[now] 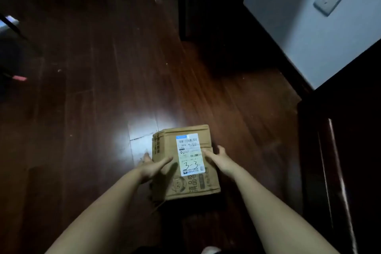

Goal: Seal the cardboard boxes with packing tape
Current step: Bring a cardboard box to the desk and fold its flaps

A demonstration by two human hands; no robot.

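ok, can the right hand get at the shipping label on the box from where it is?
Probably yes. The right hand already holds the cardboard box at its right side, fingertips next to the shipping label, with nothing covering the label.

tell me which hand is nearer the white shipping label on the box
Right. The right hand has fingertips at the shipping label's right edge; the left hand holds the cardboard box's left side, short of it.
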